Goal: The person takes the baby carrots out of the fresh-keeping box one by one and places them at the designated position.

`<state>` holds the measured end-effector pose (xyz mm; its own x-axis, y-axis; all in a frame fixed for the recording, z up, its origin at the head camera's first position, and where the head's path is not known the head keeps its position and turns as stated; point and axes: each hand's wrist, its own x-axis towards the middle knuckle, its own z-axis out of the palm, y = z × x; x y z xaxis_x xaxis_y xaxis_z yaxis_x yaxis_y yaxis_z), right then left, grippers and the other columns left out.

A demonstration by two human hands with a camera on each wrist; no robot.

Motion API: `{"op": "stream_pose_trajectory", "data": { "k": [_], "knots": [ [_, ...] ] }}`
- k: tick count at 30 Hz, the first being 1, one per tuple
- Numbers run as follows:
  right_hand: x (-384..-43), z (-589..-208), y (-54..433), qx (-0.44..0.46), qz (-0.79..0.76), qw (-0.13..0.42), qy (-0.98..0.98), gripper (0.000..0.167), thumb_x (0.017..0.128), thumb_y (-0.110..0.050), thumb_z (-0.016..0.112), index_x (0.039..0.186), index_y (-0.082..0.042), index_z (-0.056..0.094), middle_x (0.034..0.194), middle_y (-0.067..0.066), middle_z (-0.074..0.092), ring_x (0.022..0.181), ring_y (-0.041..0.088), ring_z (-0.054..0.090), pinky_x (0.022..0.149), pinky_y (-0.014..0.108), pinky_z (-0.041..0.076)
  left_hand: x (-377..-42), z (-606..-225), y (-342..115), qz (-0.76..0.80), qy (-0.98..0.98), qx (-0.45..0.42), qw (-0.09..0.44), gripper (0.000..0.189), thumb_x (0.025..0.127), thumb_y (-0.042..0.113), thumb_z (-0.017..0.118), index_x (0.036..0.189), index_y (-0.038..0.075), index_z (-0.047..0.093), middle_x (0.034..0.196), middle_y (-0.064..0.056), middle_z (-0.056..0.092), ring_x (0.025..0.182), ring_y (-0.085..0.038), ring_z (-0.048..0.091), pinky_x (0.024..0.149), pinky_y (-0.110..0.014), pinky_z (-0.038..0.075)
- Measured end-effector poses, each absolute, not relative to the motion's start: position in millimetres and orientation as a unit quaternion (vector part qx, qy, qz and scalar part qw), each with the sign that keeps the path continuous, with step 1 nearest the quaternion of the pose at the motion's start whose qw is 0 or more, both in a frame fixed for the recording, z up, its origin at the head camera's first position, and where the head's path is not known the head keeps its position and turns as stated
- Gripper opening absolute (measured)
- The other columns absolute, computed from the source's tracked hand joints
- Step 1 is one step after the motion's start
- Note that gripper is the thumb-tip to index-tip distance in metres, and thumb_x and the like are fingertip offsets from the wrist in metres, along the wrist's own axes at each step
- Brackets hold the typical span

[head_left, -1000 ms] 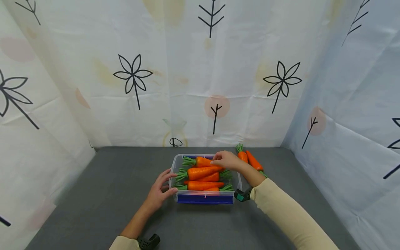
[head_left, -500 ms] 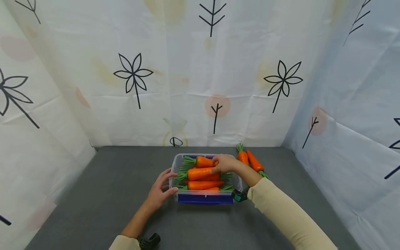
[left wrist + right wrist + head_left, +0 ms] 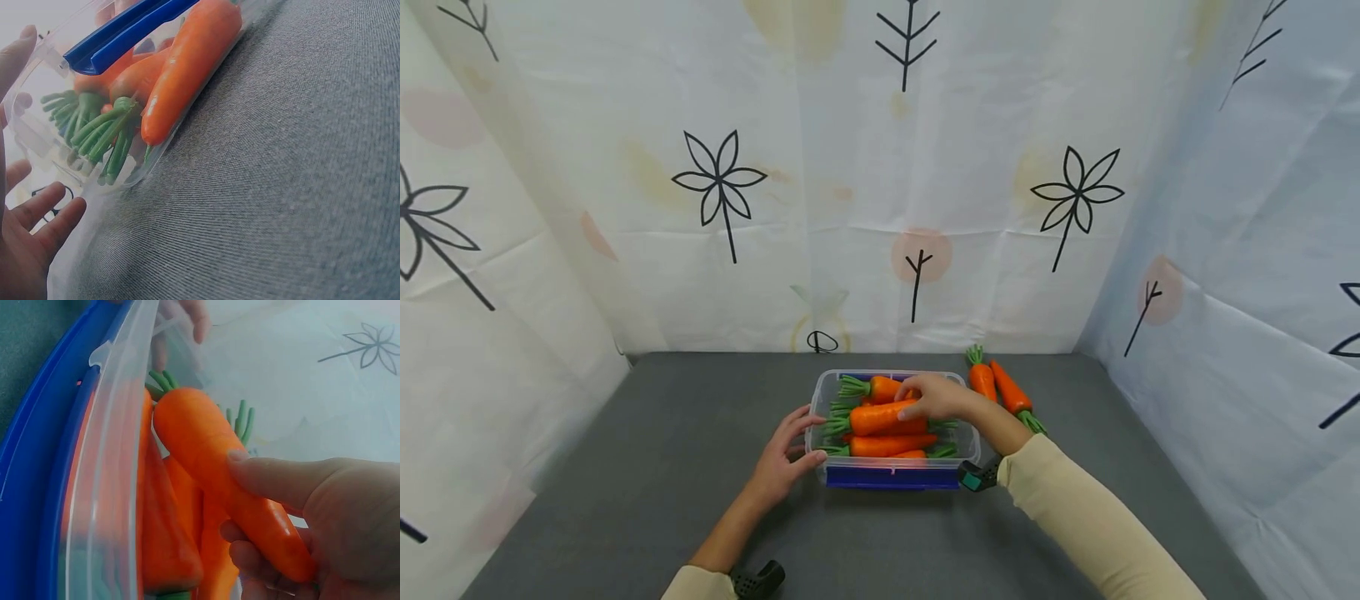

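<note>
My right hand (image 3: 934, 397) holds a carrot (image 3: 874, 417) over the heap in a clear plastic container (image 3: 891, 463). The right wrist view shows that carrot (image 3: 194, 428) between the thumb on top and curled fingers below, its green top toward the container's left end. Several other carrots, among them one near the front (image 3: 880, 446) and one at the back (image 3: 886, 389), lie in the container. My left hand (image 3: 781, 458) rests on the container's left end, thumb by the front corner. In the left wrist view its fingers (image 3: 59, 228) are spread and fairly straight beside the clear wall.
Two carrots, one upright in view (image 3: 981, 377) and one slanted (image 3: 1012, 388), lie on the grey table (image 3: 715, 433) right of the container. A blue latch (image 3: 891, 478) runs along the container's front. A patterned white cloth (image 3: 850, 167) hangs behind the table.
My right hand has come down and slightly left, from the rear of the container to grip the carrot in the middle. My left hand stays at the left end.
</note>
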<state>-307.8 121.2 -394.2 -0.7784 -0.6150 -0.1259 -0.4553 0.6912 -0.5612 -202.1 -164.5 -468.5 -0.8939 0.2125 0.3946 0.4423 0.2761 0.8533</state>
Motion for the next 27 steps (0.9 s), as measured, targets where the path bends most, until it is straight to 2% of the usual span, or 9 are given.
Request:
{"op": "stream_pose_trajectory", "data": {
  "k": [6,14,22,27],
  "knots": [
    [-301.5,-381.8,129.4,-0.296,-0.269,0.137,0.906,0.028,0.090,-0.027,0.072,0.113,-0.013,0.068,0.116,0.005,0.063,0.107,0.027,0.057,0.092,0.044,0.047,-201.0,-467.8,-165.1,-0.560,-0.797,-0.199,0.106,0.041,0.088,0.001,0.066,0.127,-0.002,0.056,0.147,-0.033,0.031,0.121,-0.052,0.043,0.088,-0.059,0.047],
    [-299.3,-367.2,153.8,-0.279,-0.299,0.115,0.905,0.029,0.091,-0.024,0.070,0.116,-0.010,0.066,0.102,0.002,0.061,0.086,0.019,0.054,0.073,0.034,0.049,-201.3,-467.5,-165.0,-0.557,-0.801,-0.191,0.108,0.041,0.087,-0.002,0.066,0.127,0.000,0.057,0.147,-0.032,0.031,0.121,-0.052,0.044,0.088,-0.056,0.048],
    [-299.5,-354.3,182.4,-0.249,-0.333,0.097,0.904,0.030,0.093,-0.024,0.068,0.118,-0.008,0.065,0.094,0.006,0.059,0.079,0.022,0.050,0.069,0.035,0.045,-202.5,-469.0,-164.8,-0.563,-0.798,-0.188,0.101,0.041,0.088,0.001,0.067,0.128,0.000,0.056,0.148,-0.032,0.031,0.122,-0.053,0.043,0.089,-0.062,0.044],
    [-303.2,-356.0,206.5,-0.221,-0.362,0.063,0.903,0.033,0.094,-0.023,0.067,0.121,-0.004,0.063,0.093,0.009,0.058,0.076,0.023,0.049,0.067,0.035,0.044,-201.8,-469.2,-164.2,-0.568,-0.796,-0.187,0.094,0.042,0.089,0.001,0.066,0.129,0.000,0.056,0.149,-0.032,0.029,0.123,-0.054,0.042,0.091,-0.064,0.042]
  ]
}}
